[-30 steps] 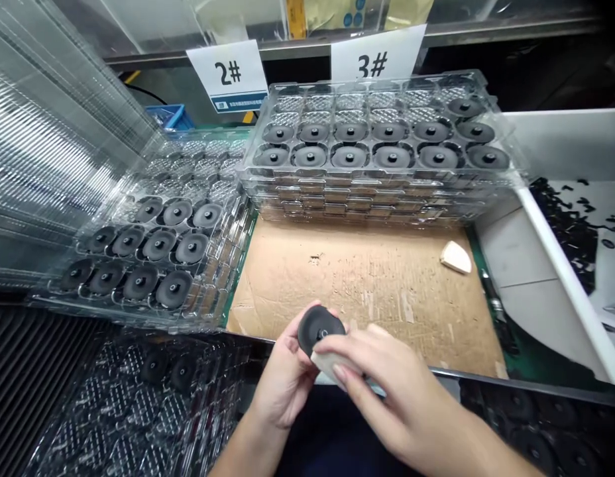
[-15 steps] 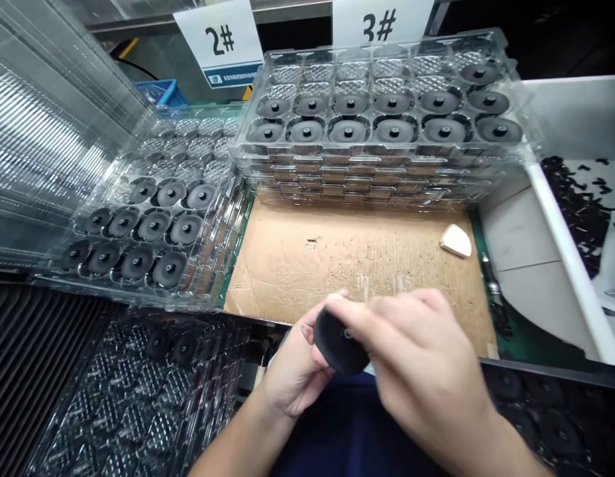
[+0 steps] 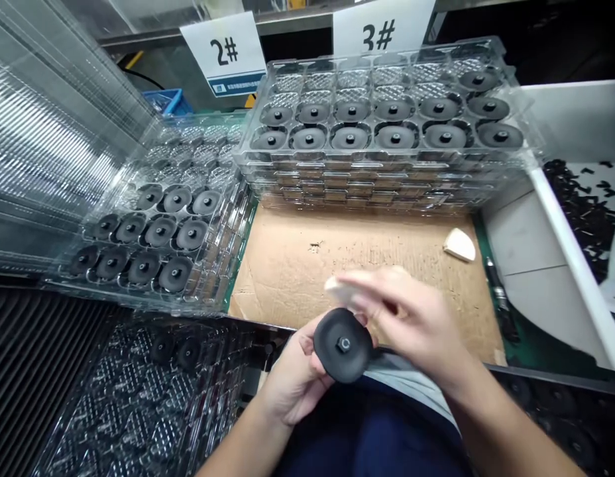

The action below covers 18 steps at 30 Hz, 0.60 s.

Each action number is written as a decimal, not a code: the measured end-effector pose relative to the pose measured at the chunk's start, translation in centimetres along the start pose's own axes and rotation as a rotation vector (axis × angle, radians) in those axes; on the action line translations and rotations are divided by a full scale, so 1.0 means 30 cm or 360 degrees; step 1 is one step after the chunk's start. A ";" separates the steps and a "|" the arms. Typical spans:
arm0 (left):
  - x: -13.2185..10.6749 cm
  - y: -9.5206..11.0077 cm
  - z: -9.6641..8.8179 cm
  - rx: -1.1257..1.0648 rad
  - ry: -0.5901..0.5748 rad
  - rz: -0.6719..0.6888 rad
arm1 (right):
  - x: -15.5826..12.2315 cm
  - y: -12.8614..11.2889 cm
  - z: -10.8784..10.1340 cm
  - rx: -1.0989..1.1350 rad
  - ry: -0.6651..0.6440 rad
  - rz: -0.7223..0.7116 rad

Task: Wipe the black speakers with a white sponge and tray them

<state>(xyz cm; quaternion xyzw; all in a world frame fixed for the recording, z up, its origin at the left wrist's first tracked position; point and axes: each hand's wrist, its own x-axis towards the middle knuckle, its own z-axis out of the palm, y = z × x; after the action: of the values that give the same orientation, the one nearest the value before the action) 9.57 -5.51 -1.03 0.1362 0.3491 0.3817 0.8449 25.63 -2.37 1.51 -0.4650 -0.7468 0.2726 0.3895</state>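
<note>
My left hand (image 3: 297, 377) is closed around the edge of a black round disc (image 3: 340, 368), a shallow cup with a small raised hub at its centre. The disc's hollow side faces up toward me. Just above and to the right of it is my right hand (image 3: 411, 311), blurred by motion. Between its fingers shows a whitish flat piece (image 3: 340, 291), too smeared to name its kind; it looks apart from the disc.
Clear plastic trays (image 3: 387, 159) with similar black discs are stacked at the back. More trays (image 3: 198, 285) stand at left. On the cardboard (image 3: 287, 265) lies a white wedge-shaped block (image 3: 459, 245). A pen-like tool (image 3: 500, 298) and a bin (image 3: 566, 258) of small black parts are at right.
My right hand has lifted off the disc, and the whitish piece now shows in its fingers. The disc has turned to face up more, still in my left hand. The view has shifted slightly.
</note>
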 end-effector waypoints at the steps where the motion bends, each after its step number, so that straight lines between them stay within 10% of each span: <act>1: -0.002 0.001 -0.003 -0.0079 -0.0042 -0.0011 | -0.012 0.040 0.004 -0.0049 0.0069 0.0215; 9: 0.000 0.017 -0.019 -0.0299 -0.0087 0.0007 | -0.235 0.185 0.144 -0.0099 -0.0206 0.0434; 14: 0.006 0.011 0.002 -0.0234 0.0043 0.0095 | -0.131 0.047 0.050 -0.0046 0.0096 0.0488; 18: -0.005 0.016 0.009 -0.0101 0.0154 0.0289 | -0.046 -0.117 0.019 0.0042 0.0098 -0.0004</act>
<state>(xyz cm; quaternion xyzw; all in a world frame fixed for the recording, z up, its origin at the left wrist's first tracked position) 9.43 -5.29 -0.54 0.1220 0.3634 0.4737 0.7928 23.82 -5.13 3.45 -0.4669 -0.7314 0.2675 0.4188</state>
